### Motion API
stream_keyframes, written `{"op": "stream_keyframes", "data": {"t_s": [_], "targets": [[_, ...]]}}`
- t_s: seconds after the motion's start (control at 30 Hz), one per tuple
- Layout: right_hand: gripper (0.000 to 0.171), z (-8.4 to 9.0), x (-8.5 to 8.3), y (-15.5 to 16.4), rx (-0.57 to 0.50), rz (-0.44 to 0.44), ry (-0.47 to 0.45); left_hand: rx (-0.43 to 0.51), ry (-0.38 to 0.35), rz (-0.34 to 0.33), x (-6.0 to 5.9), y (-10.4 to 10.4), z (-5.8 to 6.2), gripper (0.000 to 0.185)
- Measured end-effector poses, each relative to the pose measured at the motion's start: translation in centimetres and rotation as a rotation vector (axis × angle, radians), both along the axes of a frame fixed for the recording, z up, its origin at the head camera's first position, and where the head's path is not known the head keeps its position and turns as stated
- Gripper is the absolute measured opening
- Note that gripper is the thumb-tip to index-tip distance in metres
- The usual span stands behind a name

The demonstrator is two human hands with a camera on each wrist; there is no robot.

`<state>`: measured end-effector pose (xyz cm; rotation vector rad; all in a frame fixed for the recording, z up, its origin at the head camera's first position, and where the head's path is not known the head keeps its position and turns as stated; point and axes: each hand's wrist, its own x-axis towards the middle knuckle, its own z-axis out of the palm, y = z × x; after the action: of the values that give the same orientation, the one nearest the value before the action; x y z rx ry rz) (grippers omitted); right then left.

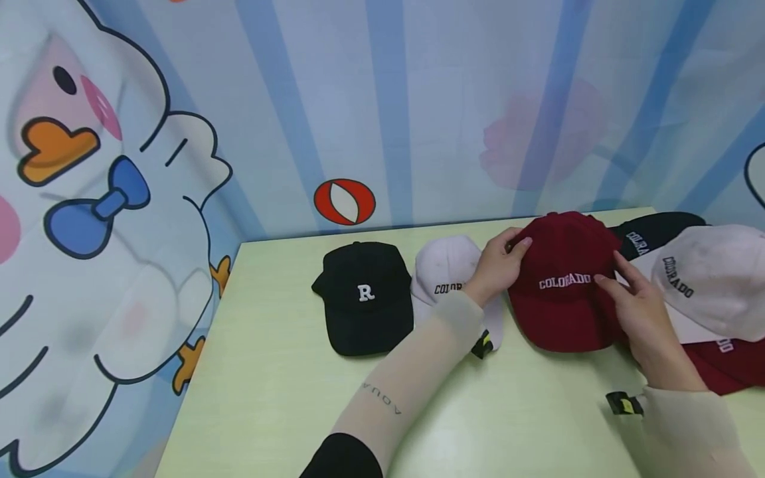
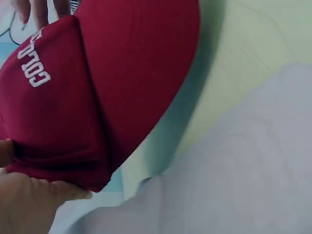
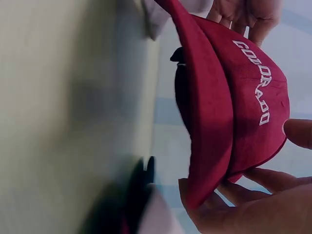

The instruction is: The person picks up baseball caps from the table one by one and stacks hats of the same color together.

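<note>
A dark red cap (image 1: 562, 285) with white COLORADO lettering is lifted a little off the pale green table (image 1: 269, 372), brim toward me. My left hand (image 1: 508, 255) grips the left side of its crown, fingers curled over the top. My right hand (image 1: 615, 279) pinches the right side. In the right wrist view the fingers (image 3: 234, 204) lie under the red cap (image 3: 229, 112). The left wrist view shows the red cap (image 2: 97, 73) from the side above a white cap (image 2: 253, 161).
A black cap with a white R (image 1: 364, 295) lies left of a white COLORADO cap (image 1: 445, 265), which my left forearm partly hides. At the right lie a black cap (image 1: 654, 232), a white cap (image 1: 714, 275) and another red cap (image 1: 729, 362). A cartoon-printed wall (image 1: 382, 99) stands behind.
</note>
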<state>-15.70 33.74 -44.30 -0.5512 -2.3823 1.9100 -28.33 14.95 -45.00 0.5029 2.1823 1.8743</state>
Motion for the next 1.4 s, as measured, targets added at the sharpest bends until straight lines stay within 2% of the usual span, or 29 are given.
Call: {"op": "stream_keyframes", "data": {"t_s": [0.13, 0.27, 0.47, 0.83, 1.1, 1.23, 1.4], "targets": [[0.072, -1.0, -0.8, 0.3, 0.011, 0.051, -0.052, -0.103, -0.016, 0.056, 0.0, 0.1, -0.8, 0.023], [0.075, -1.9, -1.4, 0.3, -0.006, 0.089, -0.029, -0.151, -0.034, 0.103, 0.0, 0.2, -1.3, 0.026], [0.079, -2.7, -2.2, -0.1, 0.013, 0.14, -0.032, -0.248, -0.021, 0.115, -0.3, 0.1, -1.4, 0.034], [0.08, -3.4, -3.5, -1.2, 0.032, 0.291, -0.055, -0.294, 0.015, 0.136, -1.1, -1.1, -1.6, 0.037], [0.083, -3.5, -4.0, -1.7, -0.017, 0.326, -0.06, -0.293, -0.002, 0.162, -1.3, -1.7, -1.5, 0.039], [0.083, -3.6, -4.1, -1.7, -0.034, 0.327, -0.062, -0.305, 0.007, 0.188, -1.3, -1.8, -1.4, 0.039], [0.083, -3.6, -4.0, -1.7, -0.022, 0.332, -0.056, -0.317, 0.033, 0.189, -1.3, -1.8, -1.3, 0.04]]}}
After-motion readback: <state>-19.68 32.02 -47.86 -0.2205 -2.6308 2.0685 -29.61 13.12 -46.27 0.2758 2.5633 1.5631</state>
